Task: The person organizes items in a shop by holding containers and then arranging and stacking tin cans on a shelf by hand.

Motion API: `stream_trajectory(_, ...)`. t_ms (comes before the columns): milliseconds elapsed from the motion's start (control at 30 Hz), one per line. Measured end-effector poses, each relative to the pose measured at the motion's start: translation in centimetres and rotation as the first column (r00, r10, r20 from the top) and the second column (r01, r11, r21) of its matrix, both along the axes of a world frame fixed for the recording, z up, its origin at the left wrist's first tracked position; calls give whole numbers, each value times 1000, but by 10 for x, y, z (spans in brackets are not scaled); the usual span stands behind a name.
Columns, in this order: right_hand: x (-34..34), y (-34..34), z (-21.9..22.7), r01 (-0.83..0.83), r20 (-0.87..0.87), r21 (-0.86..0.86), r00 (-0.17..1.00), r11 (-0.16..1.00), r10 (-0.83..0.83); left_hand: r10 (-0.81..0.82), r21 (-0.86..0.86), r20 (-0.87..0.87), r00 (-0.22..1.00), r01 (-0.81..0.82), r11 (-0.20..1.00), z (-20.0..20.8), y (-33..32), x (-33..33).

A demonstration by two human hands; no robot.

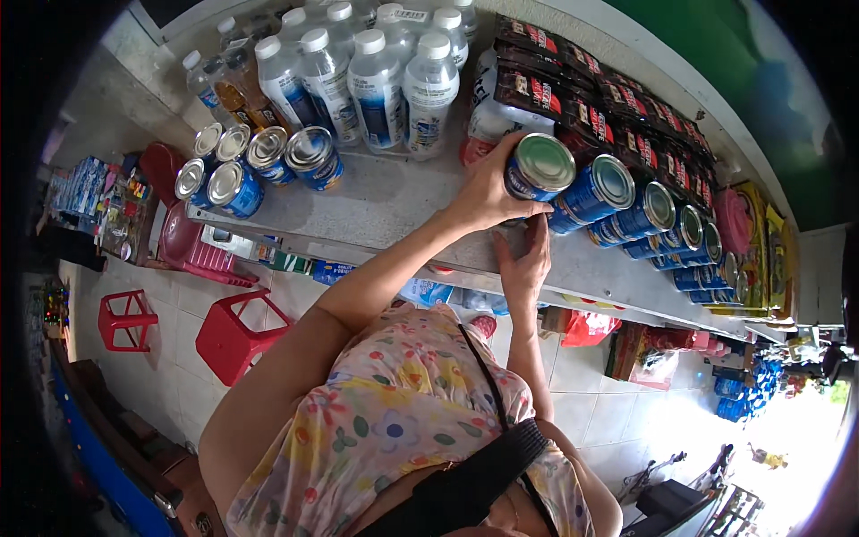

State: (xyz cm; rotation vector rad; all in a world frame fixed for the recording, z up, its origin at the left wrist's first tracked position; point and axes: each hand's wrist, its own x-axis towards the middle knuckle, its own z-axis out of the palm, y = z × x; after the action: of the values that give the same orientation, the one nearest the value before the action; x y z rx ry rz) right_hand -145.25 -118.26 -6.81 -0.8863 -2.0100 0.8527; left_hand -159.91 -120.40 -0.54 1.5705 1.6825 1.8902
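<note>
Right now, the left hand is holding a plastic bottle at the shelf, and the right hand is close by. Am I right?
Almost! The left hand is holding a blue can, not a plastic bottle, as the head view shows. It is at the shelf, and the right hand is close by.

On the blue can [539, 177] in my left hand [488, 192], pale lettering is standing. I see also white and red print on the dark packets [528, 89], and small lines on the white-capped bottles [376, 100].
</note>
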Motion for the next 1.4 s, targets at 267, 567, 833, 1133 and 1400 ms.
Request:
stream_trajectory(267,-1,5,-10,27,43,51,999,998,-29,8,-50,-35,999,-10,999,-10,-1,0)
stream_trajectory(567,-1,2,-12,24,-6,121,1000,992,-24,-112,-69,154,982,124,990,-25,-7,0)
stream_trajectory(833,-5,1,-7,-56,-202,80,977,995,72,-20,48,-202,979,31,998,48,-36,-32)
stream_trajectory(1133,-3,0,-11,-26,-202,54,979,998,37,-115,10,-154,981,118,993,27,-8,-12)
stream_trajectory(1400,-7,1,4,-40,-240,-69,970,997,22,-123,-21,-120,985,121,992,14,4,-12)
